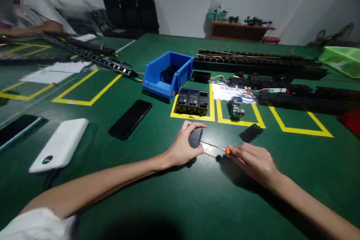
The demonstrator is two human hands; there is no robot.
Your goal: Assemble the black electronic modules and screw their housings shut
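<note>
The left hand (182, 146) grips a small, dark grey, boxy plastic casing (194, 137) near the middle of the smooth green table (180, 191), while the right hand's (254, 160) fingers clasp a thin-shafted metal screwdriver with an orange handle (227, 150), tip at the casing's edge! Looks like tool work on that edge, calling for a steady hold and a well-seated tip. Nearby lies a flat, black, rectangular plastic panel (251, 132).
</note>
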